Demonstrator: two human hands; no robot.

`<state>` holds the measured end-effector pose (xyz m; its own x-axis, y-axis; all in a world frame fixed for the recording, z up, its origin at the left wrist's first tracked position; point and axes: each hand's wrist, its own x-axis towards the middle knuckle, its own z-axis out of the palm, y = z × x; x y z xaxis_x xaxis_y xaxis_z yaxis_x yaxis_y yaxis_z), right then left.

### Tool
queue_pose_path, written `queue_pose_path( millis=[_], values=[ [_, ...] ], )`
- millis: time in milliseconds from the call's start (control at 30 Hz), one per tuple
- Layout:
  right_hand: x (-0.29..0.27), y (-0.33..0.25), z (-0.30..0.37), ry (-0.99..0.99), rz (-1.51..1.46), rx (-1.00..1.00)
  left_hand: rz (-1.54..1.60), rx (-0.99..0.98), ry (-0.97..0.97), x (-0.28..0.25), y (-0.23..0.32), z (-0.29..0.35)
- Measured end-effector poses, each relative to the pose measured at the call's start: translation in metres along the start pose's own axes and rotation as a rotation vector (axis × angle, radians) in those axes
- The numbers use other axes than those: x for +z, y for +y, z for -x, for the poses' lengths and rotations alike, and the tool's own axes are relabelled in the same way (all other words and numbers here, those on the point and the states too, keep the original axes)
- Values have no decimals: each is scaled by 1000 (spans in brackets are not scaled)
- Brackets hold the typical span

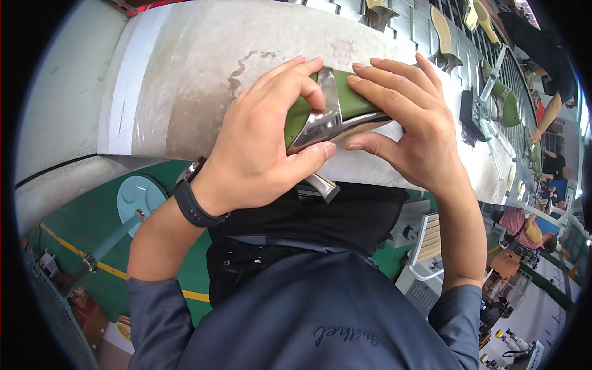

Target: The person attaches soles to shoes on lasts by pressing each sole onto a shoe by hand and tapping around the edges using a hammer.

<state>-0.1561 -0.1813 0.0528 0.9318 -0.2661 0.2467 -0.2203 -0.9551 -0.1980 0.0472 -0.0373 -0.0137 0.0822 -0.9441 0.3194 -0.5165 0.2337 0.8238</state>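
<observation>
A green shoe sole piece [351,102] with a shiny silver heel part [320,126] is held over the grey conveyor belt [203,80]. My left hand [259,148] wraps around the heel end, thumb pressed under the silver part. My right hand [401,120] lies over the green piece from the right, fingers flat on top and thumb beneath. A dark watch sits on my left wrist [194,203]. The silver heel tip [324,187] pokes out below my left hand.
More green and tan sole pieces [444,34] stand on racks along the belt's far right. Other people [552,111] work further down the line. A light blue round stool [139,197] stands on the green floor at left. A slatted bench [428,237] is at right.
</observation>
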Motion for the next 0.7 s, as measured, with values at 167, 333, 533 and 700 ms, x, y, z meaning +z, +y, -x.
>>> queue_pose_path(
  millis=[167,333,533,700],
  values=[
    [-14,-9,-18,-71,-12,140,30,-38,53,12,10,-2],
    [-5,10,-12,180,42,114,-58,-27,206,30,9,-4],
    [4,44,83,421,-103,456,-216,-16,131,27,22,-13],
    [1,43,113,130,-61,397,-307,65,0,27,33,-67]
  ],
)
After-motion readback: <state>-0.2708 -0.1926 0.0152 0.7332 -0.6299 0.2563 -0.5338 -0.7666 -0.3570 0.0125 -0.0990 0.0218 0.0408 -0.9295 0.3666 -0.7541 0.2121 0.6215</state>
